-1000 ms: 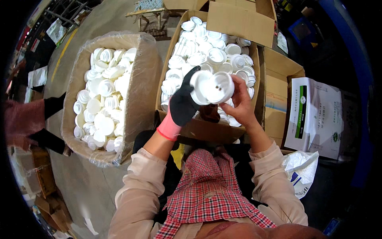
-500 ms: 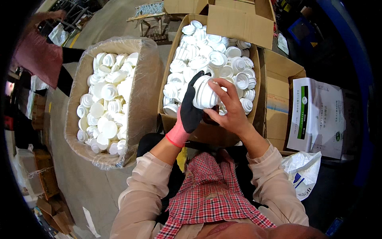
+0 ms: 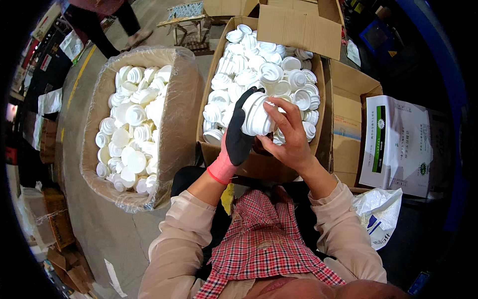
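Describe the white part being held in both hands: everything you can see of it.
The white ribbed part looks like moulded plastic, round, with stepped concentric ridges along its side and a wider rim. It is held on its side above the open cardboard box of similar white pieces, clear of them. The left hand, in a black glove with a pink cuff, wraps its left side; the bare right hand grips it from the right, fingers over its top. Its far face is hidden.

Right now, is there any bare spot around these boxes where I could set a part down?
Hardly. Both the plastic-lined box and the open carton are heaped with white ribbed parts. Bare room: the concrete floor strip left of the lined box, and the flat cardboard flap beside the printed sheet.
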### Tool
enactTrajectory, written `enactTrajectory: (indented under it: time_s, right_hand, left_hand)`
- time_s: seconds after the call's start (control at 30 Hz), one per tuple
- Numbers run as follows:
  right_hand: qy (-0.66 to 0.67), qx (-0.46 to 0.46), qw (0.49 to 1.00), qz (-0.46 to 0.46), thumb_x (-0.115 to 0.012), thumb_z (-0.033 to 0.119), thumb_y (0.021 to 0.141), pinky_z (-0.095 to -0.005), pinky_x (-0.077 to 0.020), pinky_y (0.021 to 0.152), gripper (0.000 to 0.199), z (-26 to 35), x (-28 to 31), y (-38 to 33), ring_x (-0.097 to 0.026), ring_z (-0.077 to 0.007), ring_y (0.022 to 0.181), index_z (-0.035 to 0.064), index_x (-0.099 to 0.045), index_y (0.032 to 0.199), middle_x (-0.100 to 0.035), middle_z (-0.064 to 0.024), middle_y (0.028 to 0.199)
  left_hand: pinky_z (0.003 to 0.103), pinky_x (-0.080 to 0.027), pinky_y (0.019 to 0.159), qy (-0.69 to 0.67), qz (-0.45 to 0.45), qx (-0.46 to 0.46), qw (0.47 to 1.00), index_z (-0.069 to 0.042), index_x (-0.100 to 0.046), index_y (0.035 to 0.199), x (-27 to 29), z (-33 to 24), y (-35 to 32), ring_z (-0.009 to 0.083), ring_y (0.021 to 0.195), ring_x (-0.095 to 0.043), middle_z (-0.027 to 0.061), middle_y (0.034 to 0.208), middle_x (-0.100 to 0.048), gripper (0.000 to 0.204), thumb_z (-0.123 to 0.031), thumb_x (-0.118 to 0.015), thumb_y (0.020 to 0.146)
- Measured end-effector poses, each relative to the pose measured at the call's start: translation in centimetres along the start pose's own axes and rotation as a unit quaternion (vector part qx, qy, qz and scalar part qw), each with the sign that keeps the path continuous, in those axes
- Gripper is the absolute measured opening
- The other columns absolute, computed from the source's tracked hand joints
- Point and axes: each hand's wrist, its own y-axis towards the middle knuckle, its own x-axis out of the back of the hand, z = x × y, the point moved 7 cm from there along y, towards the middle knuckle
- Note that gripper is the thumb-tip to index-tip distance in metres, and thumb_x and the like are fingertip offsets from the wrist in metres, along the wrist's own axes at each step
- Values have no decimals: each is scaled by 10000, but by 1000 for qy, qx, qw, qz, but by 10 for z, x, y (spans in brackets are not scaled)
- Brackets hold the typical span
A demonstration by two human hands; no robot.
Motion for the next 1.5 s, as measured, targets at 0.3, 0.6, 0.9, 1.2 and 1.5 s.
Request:
enactTrajectory:
  time_s: [0.3, 0.6, 0.9, 1.2, 1.5]
  right_hand:
    - [18, -10, 1000, -1, -745, 0, 636, -363, -482, 850, 704, -4, -3, -3, -499, -330, 1113, 75, -524, 1300, -473, -159, 1277]
    - [2, 0, 1000, 27, -745, 36, 658, -375, -458, 895, 713, -4, -3, -3, -485, -333, 1143, 75, -503, 1328, -459, -163, 1313]
    - [270, -347, 889, -125, -389, 522, 995, -284, -395, 762, 562, -85, -16, -29, -482, -137, 808, -10, -556, 1060, -541, -45, 837]
    - [188, -386, 888, -164, -290, 600, 985, -289, -436, 743, 720, -111, -19, -27, -560, -155, 745, -12, -644, 847, -633, -77, 797]
    - [439, -468, 757, -126, -371, 629, 948, -275, -502, 772, 746, -122, -67, -33, -586, -154, 948, -59, -560, 1166, -623, -103, 1031]
  left_hand:
    - [364, -296, 1113, 30, -11, -10, 999, -27, -295, 1460, 3, 1, -1, 239, 1327, -394, 135, 1441, -395, 571, -356, -386, 1003]
    - [337, -326, 1079, 197, -27, -28, 980, -11, -320, 1448, 7, -4, -7, 204, 1305, -405, 115, 1428, -411, 710, -306, -630, 882]
    - [322, -417, 979, 256, -60, 46, 964, 12, -449, 1336, 7, 26, -2, 191, 1150, -525, 108, 1243, -564, 625, -122, -715, 786]
    - [418, -479, 796, 549, -176, -22, 817, 31, -532, 1195, 26, 36, -11, 361, 881, -624, 225, 953, -657, 457, -198, -674, 827]
    - [350, -530, 803, 162, -136, 127, 969, -16, -493, 1264, 38, 31, 1, 215, 1020, -603, 100, 1171, -586, 476, -257, -670, 894]
